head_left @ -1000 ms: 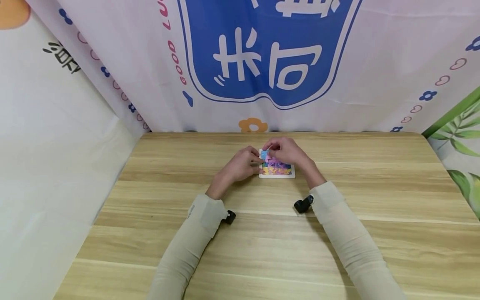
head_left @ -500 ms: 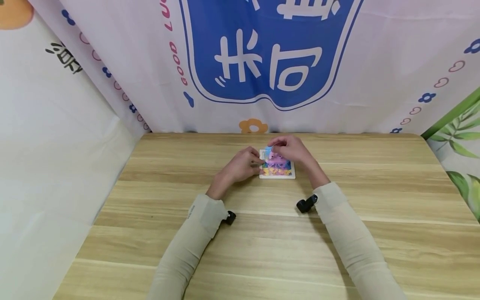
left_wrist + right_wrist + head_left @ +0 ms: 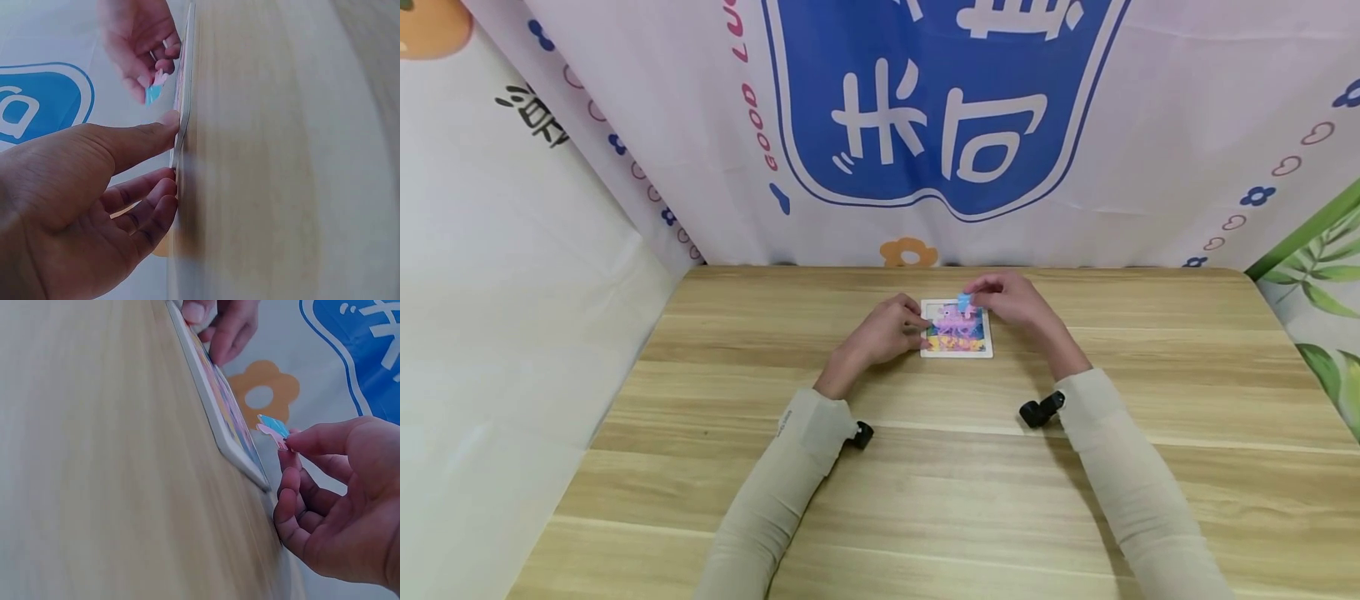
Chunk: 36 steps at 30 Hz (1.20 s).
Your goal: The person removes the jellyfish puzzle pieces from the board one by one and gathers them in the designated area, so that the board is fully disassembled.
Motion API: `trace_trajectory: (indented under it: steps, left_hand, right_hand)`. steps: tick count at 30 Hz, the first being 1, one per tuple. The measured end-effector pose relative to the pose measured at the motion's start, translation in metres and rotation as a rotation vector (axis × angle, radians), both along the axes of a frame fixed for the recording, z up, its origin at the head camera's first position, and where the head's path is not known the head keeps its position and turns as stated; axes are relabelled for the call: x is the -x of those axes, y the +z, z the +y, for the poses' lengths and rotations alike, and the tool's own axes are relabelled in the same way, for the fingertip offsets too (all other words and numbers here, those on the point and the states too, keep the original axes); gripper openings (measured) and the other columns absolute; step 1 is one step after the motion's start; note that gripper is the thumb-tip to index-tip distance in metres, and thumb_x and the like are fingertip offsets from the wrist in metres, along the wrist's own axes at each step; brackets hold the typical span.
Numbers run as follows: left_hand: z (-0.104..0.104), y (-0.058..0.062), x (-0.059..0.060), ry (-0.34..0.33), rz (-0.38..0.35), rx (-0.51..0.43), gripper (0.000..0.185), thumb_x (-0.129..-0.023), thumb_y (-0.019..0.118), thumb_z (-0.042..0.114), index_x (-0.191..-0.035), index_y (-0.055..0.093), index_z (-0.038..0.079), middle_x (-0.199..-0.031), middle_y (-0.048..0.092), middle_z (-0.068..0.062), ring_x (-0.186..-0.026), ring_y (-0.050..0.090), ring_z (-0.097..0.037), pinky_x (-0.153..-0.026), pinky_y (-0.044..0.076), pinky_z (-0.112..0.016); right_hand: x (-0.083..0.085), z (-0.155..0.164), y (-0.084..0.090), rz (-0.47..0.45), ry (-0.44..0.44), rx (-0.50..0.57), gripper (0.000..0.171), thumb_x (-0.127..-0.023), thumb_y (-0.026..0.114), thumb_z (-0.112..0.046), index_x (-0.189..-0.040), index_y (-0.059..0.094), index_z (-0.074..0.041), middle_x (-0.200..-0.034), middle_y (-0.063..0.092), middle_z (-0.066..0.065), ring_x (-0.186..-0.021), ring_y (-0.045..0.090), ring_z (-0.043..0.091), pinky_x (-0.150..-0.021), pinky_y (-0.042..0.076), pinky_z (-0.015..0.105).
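A small puzzle board (image 3: 957,348) with a white frame and a colourful picture lies flat on the wooden table (image 3: 925,500). My left hand (image 3: 916,323) holds the board's left edge between thumb and fingertips; the left wrist view shows the thumb (image 3: 164,122) on that edge (image 3: 182,119). My right hand (image 3: 972,297) pinches a small blue and pink puzzle piece (image 3: 964,302) just above the board's upper right part. In the right wrist view the piece (image 3: 274,430) hangs apart from the board (image 3: 219,406), with the left hand (image 3: 219,334) at the far edge.
A printed cloth backdrop (image 3: 925,125) rises right behind the table's far edge. White sheeting (image 3: 490,333) hangs on the left and a leaf-patterned panel (image 3: 1322,283) on the right. Small black wrist cameras (image 3: 1041,410) sit on both sleeves.
My right hand has carried the puzzle piece to the right, from over the board's upper left corner to over its upper right part. The left hand and the board have stayed put.
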State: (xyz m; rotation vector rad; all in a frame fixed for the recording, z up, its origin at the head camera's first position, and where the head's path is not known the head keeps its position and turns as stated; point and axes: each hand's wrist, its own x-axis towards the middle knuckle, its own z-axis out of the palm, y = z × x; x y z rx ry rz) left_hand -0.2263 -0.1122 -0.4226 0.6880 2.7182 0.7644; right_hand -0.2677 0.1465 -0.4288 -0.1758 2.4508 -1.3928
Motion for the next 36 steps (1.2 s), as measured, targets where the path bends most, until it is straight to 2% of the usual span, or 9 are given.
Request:
trace_trajectory:
  steps: [12,19,28,36]
  left_hand:
    - [-0.001,0.002,-0.002,0.016,-0.013,0.001,0.038,-0.099,0.079,0.023,-0.134,0.075,0.008,-0.144,0.061,-0.013,-0.129,0.060,-0.028,-0.111,0.054,-0.041]
    - [-0.003,0.005,-0.004,-0.008,-0.012,0.026,0.039,-0.102,0.076,0.022,-0.138,0.073,0.008,-0.146,0.060,-0.014,-0.132,0.059,-0.030,-0.112,0.053,-0.042]
    - [0.000,0.005,-0.006,0.002,-0.014,0.058,0.049,-0.098,0.081,0.025,-0.142,0.070,0.007,-0.149,0.058,-0.014,-0.137,0.056,-0.029,-0.117,0.049,-0.042]
    - [0.001,0.006,-0.005,0.006,-0.041,0.065,0.049,-0.098,0.081,0.024,-0.143,0.070,0.007,-0.150,0.057,-0.014,-0.138,0.054,-0.029,-0.119,0.047,-0.042]
  right_hand:
    - [-0.002,0.027,0.000,-0.035,-0.022,0.032,0.028,-0.107,0.064,-0.017,-0.131,0.072,-0.007,-0.119,0.067,0.010,-0.096,0.058,0.022,-0.078,0.052,0.027]
    - [-0.006,0.040,0.001,-0.037,-0.010,0.002,0.029,-0.108,0.063,-0.018,-0.133,0.071,-0.005,-0.119,0.065,0.009,-0.098,0.056,0.023,-0.079,0.051,0.027]
    - [-0.009,0.058,0.002,-0.018,-0.002,-0.033,0.030,-0.110,0.061,-0.019,-0.134,0.070,-0.004,-0.124,0.066,0.012,-0.097,0.056,0.023,-0.077,0.053,0.026]
    - [-0.009,0.069,0.000,-0.024,-0.019,-0.044,0.033,-0.109,0.063,-0.021,-0.136,0.069,-0.002,-0.118,0.066,0.010,-0.093,0.057,0.020,-0.075,0.053,0.026]
